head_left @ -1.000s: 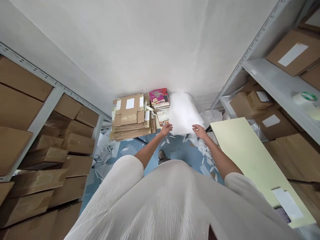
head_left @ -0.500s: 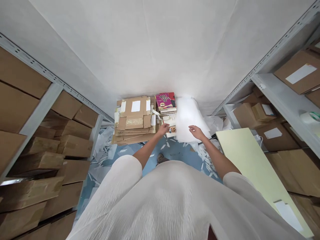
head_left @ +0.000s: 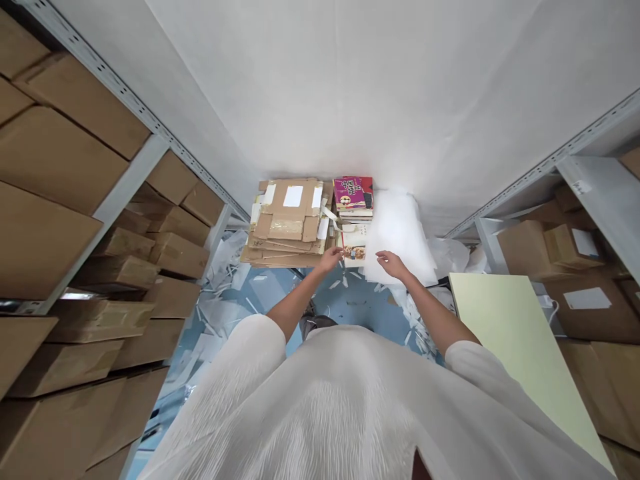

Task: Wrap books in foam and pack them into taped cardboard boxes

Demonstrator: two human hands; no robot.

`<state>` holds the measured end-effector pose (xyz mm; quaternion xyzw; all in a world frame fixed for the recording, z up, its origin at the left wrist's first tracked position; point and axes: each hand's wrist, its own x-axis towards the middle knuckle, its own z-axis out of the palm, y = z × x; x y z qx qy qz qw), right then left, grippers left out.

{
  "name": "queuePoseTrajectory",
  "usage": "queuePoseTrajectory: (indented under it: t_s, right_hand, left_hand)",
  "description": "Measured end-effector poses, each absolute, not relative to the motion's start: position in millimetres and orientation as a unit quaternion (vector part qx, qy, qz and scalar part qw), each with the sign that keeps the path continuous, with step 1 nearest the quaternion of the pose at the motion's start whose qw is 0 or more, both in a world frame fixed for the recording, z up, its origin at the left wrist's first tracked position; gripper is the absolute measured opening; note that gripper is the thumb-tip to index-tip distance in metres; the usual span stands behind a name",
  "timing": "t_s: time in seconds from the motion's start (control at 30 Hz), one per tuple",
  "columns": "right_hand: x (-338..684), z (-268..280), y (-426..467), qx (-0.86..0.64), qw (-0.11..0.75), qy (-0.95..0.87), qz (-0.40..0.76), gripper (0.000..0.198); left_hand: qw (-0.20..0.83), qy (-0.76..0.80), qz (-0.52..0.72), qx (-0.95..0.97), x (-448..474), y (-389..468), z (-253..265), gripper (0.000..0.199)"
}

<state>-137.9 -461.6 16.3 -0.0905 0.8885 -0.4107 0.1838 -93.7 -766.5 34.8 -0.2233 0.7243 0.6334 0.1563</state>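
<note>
My left hand (head_left: 331, 258) reaches over the front right edge of the stack of flattened cardboard (head_left: 286, 220). Its fingers are stretched out, slightly bent, and look empty. Just beyond its fingertips lies a pale book or booklet (head_left: 355, 252) with a food picture and a thin red strip along its left side. Behind that, a pile of books topped by a purple-covered book (head_left: 350, 192) stands against the wall. My right hand (head_left: 391, 263) hovers over the front left part of the white foam sheets (head_left: 400, 227), its fingers loosely curved and apart, holding nothing. Whether it touches them I cannot tell.
Cardboard boxes (head_left: 183, 250) fill the shelving on the left, and more boxes (head_left: 525, 247) sit on the right shelves. A pale yellow tabletop (head_left: 505, 327) stands by my right arm. White scraps and plastic litter the blue floor (head_left: 330, 293).
The camera view has turned a little left, so the cardboard, books and foam appear farther right. Both hands keep nearly the same place before me, the left now closer to the cardboard's edge.
</note>
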Motion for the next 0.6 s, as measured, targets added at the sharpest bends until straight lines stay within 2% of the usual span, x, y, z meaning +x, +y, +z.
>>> queuePoseTrajectory:
  t_s: [0.17,0.37,0.6]
  right_hand:
    - [-184,1,-511,-0.077,0.178,0.879,-0.436,0.029]
    - [-249,-15,-575,-0.006,0.127,0.875,-0.468,0.032]
    - [-318,-12,-610,0.081,0.075,0.883,-0.456,0.043]
  left_hand:
    - [0.134,0.726,0.639,-0.216,-129,-819,19,0.021]
    - [0.156,0.712,0.665,-0.163,-206,-881,6,0.022]
    - [0.193,0.710,0.663,-0.136,-283,-901,3,0.025]
